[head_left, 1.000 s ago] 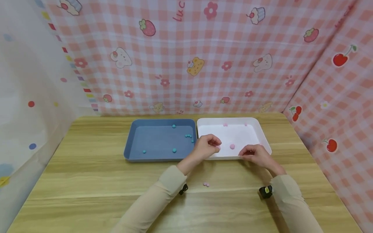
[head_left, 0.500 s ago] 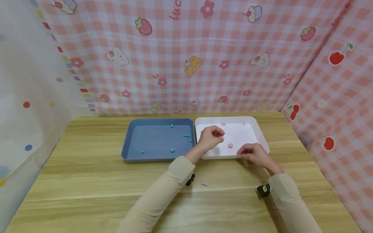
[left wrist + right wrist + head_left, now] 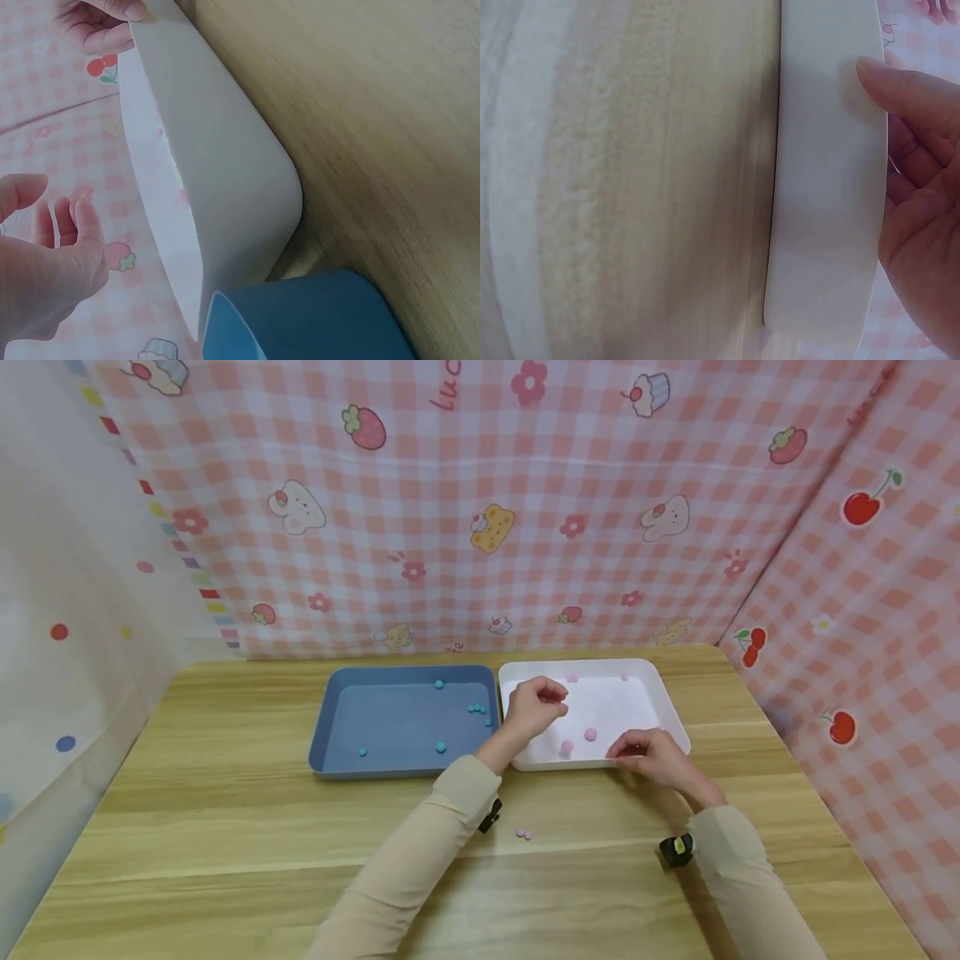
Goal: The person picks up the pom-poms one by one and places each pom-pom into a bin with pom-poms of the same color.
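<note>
Over the left part of the white tray (image 3: 619, 706) hovers my left hand (image 3: 532, 708). Its thumb and fingers (image 3: 87, 222) are apart in the left wrist view, holding nothing. Below it, a round pink piece (image 3: 566, 747) lies near the tray's front wall, beside another round pink piece (image 3: 590, 735). My right hand (image 3: 656, 755) grips that front wall toward the right; in the right wrist view its thumb (image 3: 889, 84) presses the outside while the fingers are behind the rim. Smaller pink pieces (image 3: 572, 678) sit along the tray's far side.
Left of the white tray stands a blue-grey tray (image 3: 382, 714) holding several small teal pieces (image 3: 440, 747). Small pink pieces (image 3: 523, 834) lie touching on the wooden table (image 3: 247, 843) in front. Checked cloth (image 3: 420, 510) hangs behind and at the right.
My left hand has let go of a round pink piece, which now lies in the white tray, and has moved up and away. The right hand has kept its grip on the tray wall.
</note>
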### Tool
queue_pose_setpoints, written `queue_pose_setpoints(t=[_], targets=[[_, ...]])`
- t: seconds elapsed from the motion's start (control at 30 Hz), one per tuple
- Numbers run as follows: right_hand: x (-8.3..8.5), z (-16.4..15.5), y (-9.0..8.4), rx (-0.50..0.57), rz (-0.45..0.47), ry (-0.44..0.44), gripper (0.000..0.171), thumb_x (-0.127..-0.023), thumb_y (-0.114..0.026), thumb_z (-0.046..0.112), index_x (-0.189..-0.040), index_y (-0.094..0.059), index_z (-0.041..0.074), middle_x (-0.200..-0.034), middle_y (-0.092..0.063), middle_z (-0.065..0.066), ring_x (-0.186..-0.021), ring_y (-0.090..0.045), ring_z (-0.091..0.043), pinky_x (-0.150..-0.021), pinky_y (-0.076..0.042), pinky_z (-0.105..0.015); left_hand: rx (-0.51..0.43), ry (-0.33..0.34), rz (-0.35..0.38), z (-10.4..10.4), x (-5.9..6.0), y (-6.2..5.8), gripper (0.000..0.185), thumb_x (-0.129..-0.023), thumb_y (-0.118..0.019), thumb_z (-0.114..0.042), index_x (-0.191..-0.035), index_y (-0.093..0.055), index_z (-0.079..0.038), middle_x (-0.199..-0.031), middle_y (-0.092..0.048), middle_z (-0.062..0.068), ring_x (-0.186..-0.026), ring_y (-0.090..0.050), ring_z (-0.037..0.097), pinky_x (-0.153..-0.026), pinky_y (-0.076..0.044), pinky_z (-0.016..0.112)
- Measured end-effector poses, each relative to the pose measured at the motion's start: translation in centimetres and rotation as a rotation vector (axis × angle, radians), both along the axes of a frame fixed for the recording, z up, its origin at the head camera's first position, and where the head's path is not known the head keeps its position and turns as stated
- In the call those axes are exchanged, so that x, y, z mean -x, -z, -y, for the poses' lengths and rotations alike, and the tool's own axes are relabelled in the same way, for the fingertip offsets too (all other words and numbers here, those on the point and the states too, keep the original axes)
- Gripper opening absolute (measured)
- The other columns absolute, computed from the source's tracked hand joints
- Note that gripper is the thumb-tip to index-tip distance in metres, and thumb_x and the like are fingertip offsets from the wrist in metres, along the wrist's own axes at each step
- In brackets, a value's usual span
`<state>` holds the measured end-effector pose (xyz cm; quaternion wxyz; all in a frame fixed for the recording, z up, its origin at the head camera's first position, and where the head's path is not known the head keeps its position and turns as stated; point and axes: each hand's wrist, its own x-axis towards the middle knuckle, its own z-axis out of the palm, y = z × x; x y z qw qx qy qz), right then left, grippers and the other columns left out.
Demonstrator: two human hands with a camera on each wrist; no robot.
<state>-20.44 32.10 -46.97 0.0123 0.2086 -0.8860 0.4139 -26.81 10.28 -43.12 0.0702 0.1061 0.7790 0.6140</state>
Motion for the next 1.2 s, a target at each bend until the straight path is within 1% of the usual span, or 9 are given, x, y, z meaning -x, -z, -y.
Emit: queue_pose_setpoints(t=[0.33,0.5,0.57,0.7,0.8,0.9,1.07,1.13,1.2], targets=[[0.0,-0.1,0.3,0.008,-0.008,-0.014,0.009,-0.076,-0.071,-0.008,-0.080,-0.069,0.000,-0.076,-0.067,-0.007,-0.069,-0.055,-0.001,-0.063,-0.047,-0.016,0.024,0.030,-0.038,1.0,-0.9,0.0,0.013,-0.077,-0.065,0.007,-0.089,-0.067,0.002,-0.084,-0.065,0.011,-0.070,-0.054,0.010,-0.063,-0.045,0.016],[0.0,-0.1,0.2,-0.009,-0.004,-0.003,0.009,-0.077,-0.070,-0.008,-0.081,-0.069,0.000,-0.076,-0.067,-0.008,-0.070,-0.055,-0.002,-0.063,-0.047,-0.016,-0.005,0.015,-0.031,1.6,-1.4,0.1,0.012,-0.077,-0.064,0.008,-0.088,-0.066,0.002,-0.083,-0.065,0.011,-0.070,-0.054,0.011,-0.064,-0.046,0.018],[-0.1,0.1,-0.1,-0.017,0.000,0.003,0.008,-0.078,-0.069,-0.009,-0.081,-0.069,-0.001,-0.076,-0.066,-0.010,-0.069,-0.054,-0.002,-0.063,-0.047,-0.017,-0.020,0.012,-0.032,1.9,-1.6,0.2,0.012,-0.077,-0.064,0.008,-0.087,-0.066,0.003,-0.082,-0.065,0.011,-0.070,-0.055,0.011,-0.064,-0.046,0.018],[-0.7,0.9,-1.5,-0.026,0.004,-0.003,0.007,-0.077,-0.067,-0.013,-0.080,-0.067,-0.007,-0.075,-0.066,-0.016,-0.068,-0.055,-0.005,-0.061,-0.048,-0.018,-0.033,0.026,-0.044,2.5,-2.4,0.4,0.011,-0.076,-0.063,0.008,-0.086,-0.065,0.003,-0.080,-0.064,0.012,-0.070,-0.054,0.010,-0.063,-0.045,0.017],[-1.2,1.5,-2.7,-0.042,0.009,-0.001,0.007,-0.076,-0.066,-0.015,-0.080,-0.066,-0.009,-0.076,-0.065,-0.020,-0.067,-0.055,-0.009,-0.061,-0.048,-0.020,-0.035,0.047,-0.055,3.0,-3.1,0.5,0.010,-0.075,-0.063,0.008,-0.083,-0.064,0.002,-0.078,-0.064,0.012,-0.069,-0.053,0.008,-0.062,-0.043,0.017],[-1.5,1.8,-3.3,-0.059,0.016,0.010,0.007,-0.076,-0.066,-0.015,-0.080,-0.066,-0.010,-0.077,-0.065,-0.020,-0.068,-0.056,-0.012,-0.062,-0.048,-0.021,-0.032,0.074,-0.062,3.5,-3.9,0.7,0.009,-0.075,-0.062,0.008,-0.081,-0.063,0.001,-0.077,-0.064,0.013,-0.068,-0.053,0.008,-0.062,-0.043,0.017],[-1.6,1.9,-3.5,-0.058,0.019,0.010,0.006,-0.077,-0.066,-0.014,-0.080,-0.066,-0.010,-0.076,-0.065,-0.020,-0.068,-0.056,-0.013,-0.063,-0.048,-0.021,-0.040,0.129,-0.087,4.2,-4.8,1.5,0.009,-0.075,-0.061,0.009,-0.081,-0.062,0.004,-0.077,-0.063,0.013,-0.067,-0.052,0.006,-0.062,-0.044,0.017],[-1.6,1.9,-3.4,-0.056,0.017,0.007,0.006,-0.077,-0.066,-0.014,-0.081,-0.066,-0.009,-0.076,-0.065,-0.020,-0.068,-0.055,-0.012,-0.062,-0.048,-0.021,-0.039,0.152,-0.092,4.8,-5.6,0.7,0.009,-0.074,-0.059,0.010,-0.082,-0.061,0.007,-0.077,-0.063,0.016,-0.067,-0.053,0.007,-0.061,-0.044,0.016],[-1.5,2.0,-3.3,-0.055,0.011,0.002,0.006,-0.077,-0.066,-0.014,-0.080,-0.066,-0.009,-0.076,-0.065,-0.019,-0.068,-0.056,-0.012,-0.062,-0.048,-0.021,-0.042,0.171,-0.100,5.1,-5.8,1.1,0.009,-0.074,-0.060,0.011,-0.082,-0.061,0.008,-0.078,-0.063,0.018,-0.067,-0.053,0.007,-0.061,-0.044,0.016]])
